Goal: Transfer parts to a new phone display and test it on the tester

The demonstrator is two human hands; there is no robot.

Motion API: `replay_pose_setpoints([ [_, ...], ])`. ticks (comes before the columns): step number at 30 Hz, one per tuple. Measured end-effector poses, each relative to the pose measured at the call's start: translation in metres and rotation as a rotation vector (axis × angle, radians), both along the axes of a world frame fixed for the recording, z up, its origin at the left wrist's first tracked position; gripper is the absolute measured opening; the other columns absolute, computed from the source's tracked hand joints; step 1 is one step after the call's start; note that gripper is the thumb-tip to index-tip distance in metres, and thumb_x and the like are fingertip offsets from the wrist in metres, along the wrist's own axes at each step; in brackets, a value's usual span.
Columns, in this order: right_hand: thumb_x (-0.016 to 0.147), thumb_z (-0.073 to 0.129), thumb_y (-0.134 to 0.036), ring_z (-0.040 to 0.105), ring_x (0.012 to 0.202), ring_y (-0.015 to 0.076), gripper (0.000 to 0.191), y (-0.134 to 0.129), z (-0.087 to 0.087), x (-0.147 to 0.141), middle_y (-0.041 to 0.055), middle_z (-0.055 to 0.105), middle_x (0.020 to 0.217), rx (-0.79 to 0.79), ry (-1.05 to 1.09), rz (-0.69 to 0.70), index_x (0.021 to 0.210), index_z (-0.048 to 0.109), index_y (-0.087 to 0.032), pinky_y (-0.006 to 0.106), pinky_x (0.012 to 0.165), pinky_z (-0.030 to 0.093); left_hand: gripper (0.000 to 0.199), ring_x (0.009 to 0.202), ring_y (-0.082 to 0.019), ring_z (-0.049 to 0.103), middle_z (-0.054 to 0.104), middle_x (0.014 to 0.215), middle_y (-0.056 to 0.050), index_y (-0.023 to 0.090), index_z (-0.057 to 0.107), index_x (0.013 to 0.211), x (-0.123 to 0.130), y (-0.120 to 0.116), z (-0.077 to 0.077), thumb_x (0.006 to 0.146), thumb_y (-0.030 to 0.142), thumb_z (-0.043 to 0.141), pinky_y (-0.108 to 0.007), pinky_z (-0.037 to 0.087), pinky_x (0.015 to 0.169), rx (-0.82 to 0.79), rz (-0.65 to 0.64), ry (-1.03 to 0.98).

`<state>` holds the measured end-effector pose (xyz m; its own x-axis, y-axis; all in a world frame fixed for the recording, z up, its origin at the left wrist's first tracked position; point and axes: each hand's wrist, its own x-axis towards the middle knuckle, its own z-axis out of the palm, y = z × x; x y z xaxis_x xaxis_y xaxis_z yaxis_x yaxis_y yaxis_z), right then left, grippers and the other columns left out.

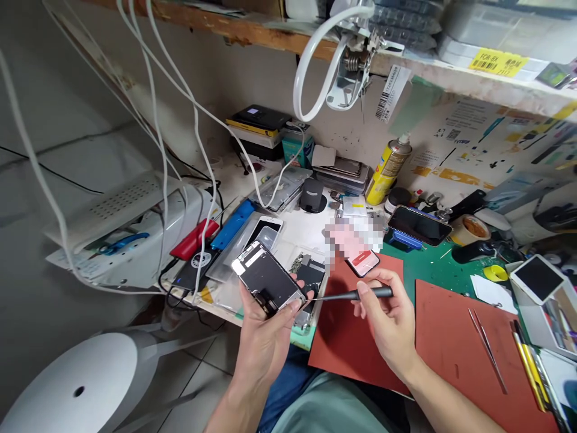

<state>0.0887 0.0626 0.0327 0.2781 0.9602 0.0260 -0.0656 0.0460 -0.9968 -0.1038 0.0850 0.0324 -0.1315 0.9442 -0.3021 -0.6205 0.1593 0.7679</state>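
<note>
- Closest in, the left hand (pixel 268 322) grips a dark phone display panel (pixel 270 273) by its lower end, holding it tilted above the bench's front edge, left of a red mat (pixel 356 337).
- Beside it, the right hand (pixel 387 313) closes its fingers around the handle of a black screwdriver (pixel 378 293); the shaft points left to the panel's near right corner, though whether the tip touches is too small to tell.
- Along the front edge, toward the right corner, a second red mat (pixel 442 337) carries metal tweezers (pixel 489 355), lying aslant.
- Just behind the panel, an opened phone body (pixel 313 273) lies near the bench's front edge, by the first mat's left edge.
- At that mat's far edge sits a lit phone (pixel 364 263), partly blurred out.
- Farther back, a dark-screened phone (pixel 419 225) leans on a blue stand (pixel 404 239).
- Toward the back edge, a yellow spray can (pixel 387 171) stands upright.
- Above the back edge, a wooden shelf (pixel 216 21) bears boxes.
</note>
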Motion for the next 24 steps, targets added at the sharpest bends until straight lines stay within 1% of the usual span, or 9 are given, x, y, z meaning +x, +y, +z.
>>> replay_pose_setpoints([
  [2, 0.102, 0.074, -0.041, 0.068, 0.064, 0.0144, 0.023, 0.002, -0.001, -0.004, -0.0028, 0.069, 0.078, 0.027, 0.043, 0.008, 0.109, 0.06, -0.025, 0.027, 0.062, 0.059, 0.092, 0.101, -0.02, 0.078, 0.079, 0.111, 0.002, 0.049, 0.055, 0.143, 0.0, 0.0, 0.0, 0.07, 0.01, 0.096, -0.048, 0.065, 0.099, -0.004, 0.01, 0.006],
  [6, 0.099, 0.077, -0.043, 0.059, 0.053, 0.0113, 0.026, 0.001, -0.003, -0.007, -0.0045, 0.065, 0.069, -0.044, 0.029, -0.032, 0.101, 0.06, -0.023, 0.022, 0.049, 0.05, 0.096, 0.104, -0.021, 0.078, 0.079, 0.11, 0.004, 0.05, 0.053, 0.145, -0.001, -0.001, -0.001, 0.069, 0.011, 0.096, -0.053, 0.062, 0.105, -0.008, 0.033, 0.017],
  [9, 0.099, 0.077, -0.042, 0.067, 0.066, 0.0145, 0.026, 0.001, -0.005, -0.005, -0.0011, 0.069, 0.08, 0.009, 0.035, -0.004, 0.108, 0.061, -0.023, 0.026, 0.06, 0.057, 0.102, 0.104, -0.022, 0.079, 0.079, 0.11, 0.004, 0.052, 0.048, 0.149, 0.0, -0.001, -0.004, 0.069, 0.011, 0.096, -0.056, 0.061, 0.107, -0.011, 0.036, 0.007],
  [10, 0.1, 0.076, -0.042, 0.068, 0.067, 0.0153, 0.025, 0.002, -0.006, -0.004, -0.0007, 0.069, 0.081, 0.015, 0.04, 0.005, 0.109, 0.061, -0.023, 0.027, 0.061, 0.058, 0.103, 0.105, -0.022, 0.079, 0.079, 0.11, 0.004, 0.052, 0.047, 0.15, 0.0, -0.001, -0.005, 0.07, 0.011, 0.095, -0.056, 0.061, 0.107, -0.012, 0.037, 0.004],
  [13, 0.099, 0.076, -0.041, 0.061, 0.056, 0.013, 0.024, 0.004, -0.008, -0.003, -0.003, 0.065, 0.071, -0.038, 0.023, -0.015, 0.103, 0.063, -0.022, 0.025, 0.053, 0.052, 0.104, 0.105, -0.023, 0.079, 0.079, 0.111, 0.003, 0.052, 0.045, 0.152, 0.0, -0.001, -0.008, 0.071, 0.01, 0.095, -0.056, 0.061, 0.106, -0.01, 0.041, 0.001],
  [14, 0.098, 0.078, -0.041, 0.061, 0.056, 0.0128, 0.024, 0.004, -0.008, -0.002, -0.0026, 0.066, 0.072, -0.044, 0.02, -0.013, 0.103, 0.063, -0.022, 0.025, 0.054, 0.053, 0.104, 0.105, -0.023, 0.079, 0.079, 0.111, 0.002, 0.052, 0.045, 0.152, -0.001, -0.001, -0.008, 0.071, 0.01, 0.095, -0.056, 0.061, 0.105, -0.008, 0.039, 0.004],
  [17, 0.099, 0.077, -0.041, 0.069, 0.066, 0.0165, 0.025, 0.004, -0.01, -0.001, 0.0002, 0.07, 0.08, -0.018, 0.058, 0.036, 0.109, 0.064, -0.022, 0.03, 0.063, 0.059, 0.104, 0.106, -0.023, 0.079, 0.079, 0.112, 0.002, 0.052, 0.043, 0.154, -0.001, -0.001, -0.01, 0.074, 0.01, 0.093, -0.054, 0.061, 0.105, 0.002, 0.03, 0.014],
  [21, 0.097, 0.081, -0.041, 0.066, 0.059, 0.0155, 0.027, 0.004, -0.014, 0.001, -0.0023, 0.067, 0.074, -0.094, 0.088, 0.005, 0.107, 0.065, -0.022, 0.029, 0.056, 0.058, 0.099, 0.107, -0.021, 0.078, 0.078, 0.114, 0.002, 0.053, 0.043, 0.154, -0.001, 0.0, -0.01, 0.078, 0.009, 0.09, -0.051, 0.062, 0.105, 0.012, 0.017, 0.031],
  [24, 0.096, 0.082, -0.038, 0.067, 0.063, 0.0151, 0.027, 0.004, -0.017, 0.001, -0.0018, 0.069, 0.078, -0.084, 0.121, -0.004, 0.11, 0.064, -0.023, 0.028, 0.058, 0.058, 0.099, 0.106, -0.021, 0.078, 0.078, 0.114, 0.003, 0.052, 0.045, 0.153, -0.001, 0.001, -0.01, 0.076, 0.01, 0.091, -0.05, 0.062, 0.104, 0.003, 0.016, 0.04],
])
